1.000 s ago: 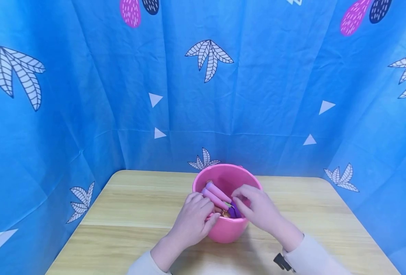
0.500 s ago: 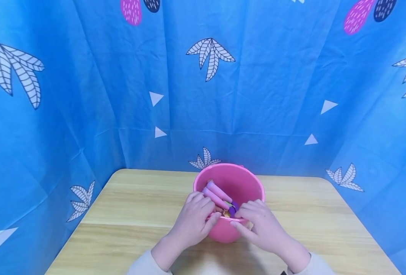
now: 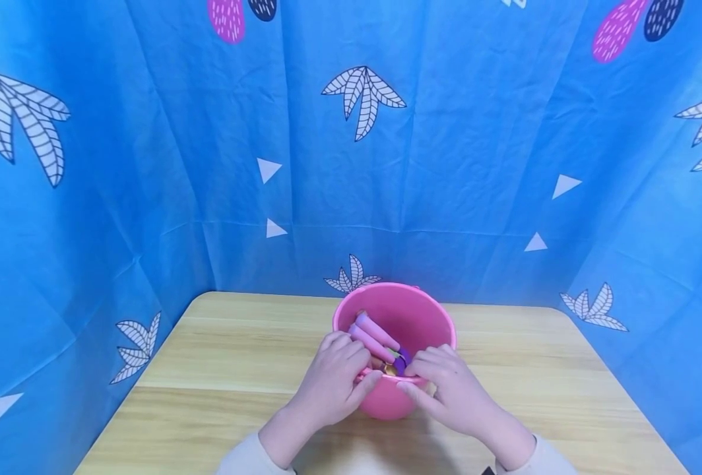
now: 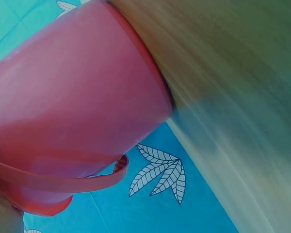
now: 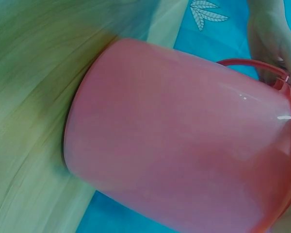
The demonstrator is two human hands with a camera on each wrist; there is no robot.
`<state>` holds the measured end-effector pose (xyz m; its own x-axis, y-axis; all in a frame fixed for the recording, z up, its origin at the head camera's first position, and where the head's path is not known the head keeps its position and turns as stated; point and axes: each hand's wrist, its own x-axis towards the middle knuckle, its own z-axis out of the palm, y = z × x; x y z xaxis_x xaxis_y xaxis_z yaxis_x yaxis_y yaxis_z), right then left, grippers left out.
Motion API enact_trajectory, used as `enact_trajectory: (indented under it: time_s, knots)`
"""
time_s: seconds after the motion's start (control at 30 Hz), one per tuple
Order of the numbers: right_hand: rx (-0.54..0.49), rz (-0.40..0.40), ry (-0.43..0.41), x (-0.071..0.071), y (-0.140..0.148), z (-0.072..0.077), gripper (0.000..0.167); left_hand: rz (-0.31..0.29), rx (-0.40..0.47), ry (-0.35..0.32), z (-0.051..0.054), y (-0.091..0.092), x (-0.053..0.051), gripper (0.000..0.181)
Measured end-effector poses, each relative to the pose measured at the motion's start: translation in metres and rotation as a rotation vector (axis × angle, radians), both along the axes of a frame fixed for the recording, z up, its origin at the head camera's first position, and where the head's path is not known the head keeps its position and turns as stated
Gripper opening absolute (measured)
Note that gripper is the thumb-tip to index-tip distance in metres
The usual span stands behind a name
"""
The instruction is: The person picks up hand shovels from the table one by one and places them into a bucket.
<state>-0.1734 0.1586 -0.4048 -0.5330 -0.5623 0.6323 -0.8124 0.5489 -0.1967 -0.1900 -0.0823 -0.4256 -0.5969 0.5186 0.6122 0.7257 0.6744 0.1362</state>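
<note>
A pink bucket (image 3: 388,402) stands on the wooden table. My left hand (image 3: 332,382) grips its rim at the front left, fingers over the edge and thumb along the outside. At the front right, my right hand (image 3: 454,392) holds the same rim with its fingers curled inside and thumb outside. Within the bucket lie pink tapered pieces (image 3: 377,331) with lilac ends, a purple item (image 3: 401,364) with some green, and a small golden piece (image 3: 390,370). Their kind is unclear, and the hands and rim hide part of the contents. The bucket's handle (image 4: 63,183) hangs beside its wall in the left wrist view.
The light wooden table (image 3: 238,349) extends on both sides of the bucket. Blue patterned cloth (image 3: 458,145) hangs behind the table and along its left and right sides.
My right hand was over the bucket's opening a second ago; it came down toward the front and took hold of the rim. The left hand and bucket have stayed nearly still.
</note>
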Motion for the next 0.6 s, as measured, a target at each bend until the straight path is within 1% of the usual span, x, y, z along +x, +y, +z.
enact_trajectory:
  time_s: [0.1,0.27,0.5,0.6]
  knots:
    - [0.016,-0.008,-0.028,-0.0013,0.0002,0.0003,0.015,-0.002,-0.008,0.002,0.0015,-0.0004,-0.0003,0.035]
    - [0.034,-0.012,-0.068,-0.004,0.0012,0.0006,0.013,-0.004,-0.027,-0.01,0.0037,-0.0005,-0.0019,0.038]
    - [0.011,0.021,-0.018,-0.0079,0.0029,0.0015,0.016,-0.008,-0.051,-0.033,0.0056,0.0001,-0.0051,0.039]
    - [0.006,0.031,-0.018,-0.0089,0.0034,0.0017,0.015,-0.014,-0.06,-0.032,0.0064,-0.0011,-0.0061,0.039]
